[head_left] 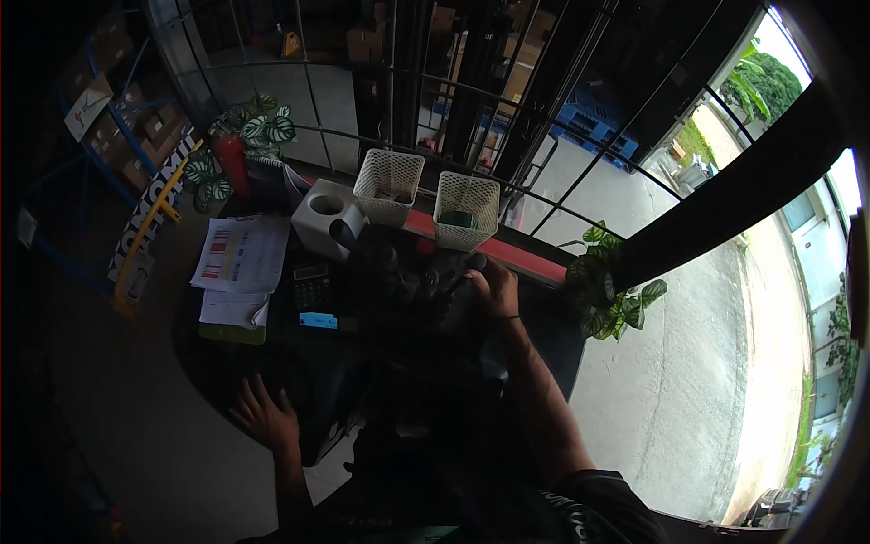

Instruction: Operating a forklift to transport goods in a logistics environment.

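My right hand (495, 287) is closed round a black control lever (477, 262) on the dark console of what looks like a forklift. Its fingertips are partly hidden in shadow. Several more dark levers (426, 276) stand just left of it. With fingers spread, my left hand (267, 415) rests at the left edge of the black console (240, 363) and holds nothing. Ahead of it lie printed papers (240, 258) on a green-edged clipboard (233, 335). Beside these are a dark calculator (311, 288) and a small lit blue display (319, 321).
A white box with a round opening (317, 236) and two white perforated baskets (388, 186) (466, 210) line the console's far side. Leafy plants (609, 290), a red cylinder (233, 165) and a metal grille (435, 83) surround it. Blue pallets (587, 127) lie beyond; a dark post (725, 195) crosses the right.
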Available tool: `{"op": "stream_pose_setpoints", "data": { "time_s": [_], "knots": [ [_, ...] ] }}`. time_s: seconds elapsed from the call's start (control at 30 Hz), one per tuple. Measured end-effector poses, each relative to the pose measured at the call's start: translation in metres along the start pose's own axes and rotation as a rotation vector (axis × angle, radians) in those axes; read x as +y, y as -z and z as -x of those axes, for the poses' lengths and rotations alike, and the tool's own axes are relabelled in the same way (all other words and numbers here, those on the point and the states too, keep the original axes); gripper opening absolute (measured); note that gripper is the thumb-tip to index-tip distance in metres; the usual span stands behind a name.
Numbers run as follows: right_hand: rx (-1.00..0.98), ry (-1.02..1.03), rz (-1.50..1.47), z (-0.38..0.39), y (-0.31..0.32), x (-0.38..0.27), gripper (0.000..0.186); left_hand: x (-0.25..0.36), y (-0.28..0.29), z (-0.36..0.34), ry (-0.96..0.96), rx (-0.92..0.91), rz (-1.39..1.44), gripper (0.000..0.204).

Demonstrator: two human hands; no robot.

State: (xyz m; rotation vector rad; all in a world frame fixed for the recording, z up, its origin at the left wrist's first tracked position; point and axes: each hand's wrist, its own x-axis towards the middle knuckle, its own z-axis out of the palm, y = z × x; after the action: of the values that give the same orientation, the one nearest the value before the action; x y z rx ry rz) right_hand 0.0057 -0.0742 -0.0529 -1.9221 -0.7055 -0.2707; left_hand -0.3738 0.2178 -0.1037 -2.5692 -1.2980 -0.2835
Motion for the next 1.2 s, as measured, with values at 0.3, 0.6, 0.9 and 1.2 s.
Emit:
{"op": "stream_pose_setpoints", "data": {
  "time_s": [0.3,0.6,0.9,1.2],
  "knots": [
    [0.048,0.049,-0.008,0.010,-0.011,0.000,0.044,0.044,-0.062,-0.105,-0.388,0.175,0.642,0.026],
    [0.064,-0.020,-0.057,-0.006,0.008,0.013,0.049,0.074,-0.019,-0.096,-0.531,0.086,0.805,0.018],
    [0.037,-0.037,-0.098,-0.018,0.016,0.005,0.054,0.081,0.004,-0.108,-0.441,0.007,0.724,0.019],
    [-0.007,-0.047,-0.133,0.012,0.018,-0.004,0.078,0.006,-0.039,-0.137,-0.167,-0.052,0.610,0.034]
  ]
}}
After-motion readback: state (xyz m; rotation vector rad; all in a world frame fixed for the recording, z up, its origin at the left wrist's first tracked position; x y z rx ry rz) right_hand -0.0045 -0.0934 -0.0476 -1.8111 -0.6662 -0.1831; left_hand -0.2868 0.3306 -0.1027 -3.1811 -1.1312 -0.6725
